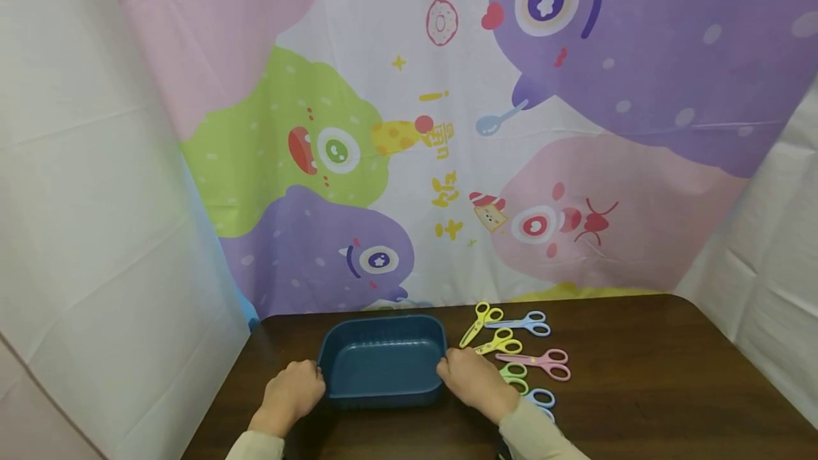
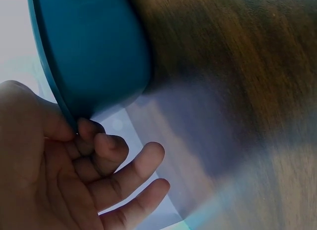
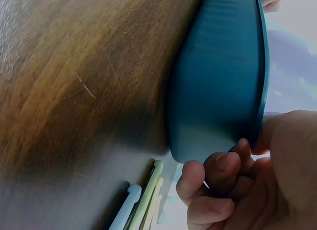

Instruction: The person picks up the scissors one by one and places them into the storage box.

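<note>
A dark teal plastic basin (image 1: 383,400) with rounded corners and a thin rim sits on the brown table, its inside bare. My left hand (image 1: 292,392) pinches the rim at its left end; in the left wrist view the thumb and index finger (image 2: 89,131) meet at the rim while the other fingers spread below. At the opposite end my right hand (image 1: 476,378) pinches the rim too, its fingers (image 3: 223,165) bent under the edge in the right wrist view. Pink scissors (image 1: 537,360) and yellow scissors (image 1: 500,341) lie just beyond the right hand.
Several more scissors lie right of the basin, among them a light blue pair (image 1: 527,323) and a green pair (image 1: 513,375), partly hidden by the right hand. A cartoon-printed curtain (image 1: 447,162) hangs behind the table (image 1: 639,375), with white cloth at both sides.
</note>
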A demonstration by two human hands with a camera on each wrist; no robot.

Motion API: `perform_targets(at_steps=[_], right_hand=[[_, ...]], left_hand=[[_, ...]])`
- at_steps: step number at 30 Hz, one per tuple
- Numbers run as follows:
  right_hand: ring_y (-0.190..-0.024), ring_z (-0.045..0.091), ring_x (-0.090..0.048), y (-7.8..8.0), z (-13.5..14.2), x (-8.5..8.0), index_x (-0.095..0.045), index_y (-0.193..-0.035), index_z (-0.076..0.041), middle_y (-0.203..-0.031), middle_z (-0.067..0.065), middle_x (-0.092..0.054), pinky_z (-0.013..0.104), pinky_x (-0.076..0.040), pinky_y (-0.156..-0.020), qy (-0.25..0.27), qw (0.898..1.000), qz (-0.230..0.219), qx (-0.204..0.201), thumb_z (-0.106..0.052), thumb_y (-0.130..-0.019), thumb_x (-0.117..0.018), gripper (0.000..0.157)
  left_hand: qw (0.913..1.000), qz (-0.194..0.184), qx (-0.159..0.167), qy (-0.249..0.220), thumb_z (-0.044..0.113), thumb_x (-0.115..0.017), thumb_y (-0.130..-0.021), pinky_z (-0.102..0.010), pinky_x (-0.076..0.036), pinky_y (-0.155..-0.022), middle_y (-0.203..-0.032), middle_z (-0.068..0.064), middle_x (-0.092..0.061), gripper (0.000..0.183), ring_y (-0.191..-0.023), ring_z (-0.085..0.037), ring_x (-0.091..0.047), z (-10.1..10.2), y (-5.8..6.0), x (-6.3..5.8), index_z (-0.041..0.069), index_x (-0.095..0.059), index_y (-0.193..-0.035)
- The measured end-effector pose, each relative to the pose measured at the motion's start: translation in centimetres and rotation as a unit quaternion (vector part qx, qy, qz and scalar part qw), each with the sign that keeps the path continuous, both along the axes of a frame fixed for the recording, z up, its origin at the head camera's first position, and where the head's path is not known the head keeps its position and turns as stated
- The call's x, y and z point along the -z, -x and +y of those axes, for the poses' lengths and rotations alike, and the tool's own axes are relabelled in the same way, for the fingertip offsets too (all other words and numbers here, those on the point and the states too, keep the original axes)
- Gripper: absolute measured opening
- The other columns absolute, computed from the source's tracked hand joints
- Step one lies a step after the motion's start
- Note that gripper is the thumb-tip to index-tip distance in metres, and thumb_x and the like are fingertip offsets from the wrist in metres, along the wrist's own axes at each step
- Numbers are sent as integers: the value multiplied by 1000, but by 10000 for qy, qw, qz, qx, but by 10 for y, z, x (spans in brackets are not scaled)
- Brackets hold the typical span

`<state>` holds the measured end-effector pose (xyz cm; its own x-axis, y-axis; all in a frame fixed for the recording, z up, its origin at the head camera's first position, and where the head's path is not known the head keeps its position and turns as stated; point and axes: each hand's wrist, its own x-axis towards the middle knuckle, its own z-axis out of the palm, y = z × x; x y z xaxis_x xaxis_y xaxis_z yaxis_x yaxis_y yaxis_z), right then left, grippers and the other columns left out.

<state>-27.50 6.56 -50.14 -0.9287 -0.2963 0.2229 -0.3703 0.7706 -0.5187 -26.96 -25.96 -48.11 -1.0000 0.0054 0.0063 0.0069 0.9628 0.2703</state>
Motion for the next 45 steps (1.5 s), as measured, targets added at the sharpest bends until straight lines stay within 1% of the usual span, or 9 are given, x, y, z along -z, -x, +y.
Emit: perform_targets(at_steps=[6,15,18,21,24,28,35,40,45], right_hand=[[-54,14,-47,-2,0,-1,-55,-66,-14,-61,-2,-49,37,-42,-52,55,9999,-49,100,-17,-95,-57,29],[-55,15,-47,-1,1,-5,-53,-65,-15,-62,-2,-49,37,-41,-53,-155,9997,-191,9,-21,-97,-56,33],[-54,15,-47,0,2,-9,-51,-62,-16,-61,-2,-48,36,-41,-53,-307,9994,-163,-79,-21,-98,-57,36],[-54,15,-47,1,2,-14,-50,-60,-16,-61,-1,-51,37,-41,-53,-468,9986,-168,-157,-21,-98,-58,39],[-54,15,-49,1,3,-18,-50,-59,-15,-62,0,-53,39,-42,-53,-620,9976,-262,-159,-25,-98,-61,41],[-52,16,-49,3,5,-21,-50,-59,-15,-60,-1,-50,38,-41,-52,-652,9969,-432,-99,-34,-97,-66,45],[-46,13,-44,10,8,-23,-49,-59,-16,-53,-5,-42,32,-35,-48,-447,9959,-772,-126,-41,-97,-69,49],[-50,15,-49,20,11,-27,-55,-66,-14,-58,-2,-49,34,-38,-50,-521,9970,-576,-60,-39,-95,-71,42],[-58,16,-54,30,12,-30,-63,-77,-8,-66,2,-57,38,-45,-56,-612,9975,-361,-30,-36,-94,-73,35]], left_hand=[[9999,-134,-49,35,21,-47,-100,-60,-53,-68,-95,-17,-74,30,-83,-40,-70,-1,0,1,4,-71,-91],[9992,-348,36,-196,24,-48,-103,-64,-52,-78,-112,-20,-73,34,-100,-45,-69,-8,0,3,1,-71,-113],[9982,-541,41,-245,32,-49,-105,-64,-52,-82,-118,-21,-71,42,-105,-46,-68,-10,1,1,-1,-69,-121],[9964,-801,30,-270,48,-50,-105,-65,-52,-84,-122,-22,-70,58,-108,-46,-67,-13,0,0,-4,-67,-126],[9950,-956,42,-284,60,-49,-102,-64,-52,-82,-122,-22,-70,71,-108,-45,-68,-15,0,0,-5,-67,-126],[9951,-957,42,-226,67,-48,-99,-64,-52,-82,-124,-22,-69,79,-109,-45,-67,-17,0,-4,-4,-67,-127],[9969,-786,-86,-22,72,-45,-97,-67,-49,-86,-133,-24,-65,86,-117,-48,-63,-22,7,-18,-3,-63,-135],[9970,-770,-68,-81,73,-46,-97,-67,-50,-86,-132,-26,-65,88,-115,-48,-64,-25,11,-26,-5,-61,-134],[9978,-624,-70,-198,74,-46,-96,-67,-50,-87,-131,-26,-65,91,-112,-47,-65,-27,16,-27,-6,-56,-138]])
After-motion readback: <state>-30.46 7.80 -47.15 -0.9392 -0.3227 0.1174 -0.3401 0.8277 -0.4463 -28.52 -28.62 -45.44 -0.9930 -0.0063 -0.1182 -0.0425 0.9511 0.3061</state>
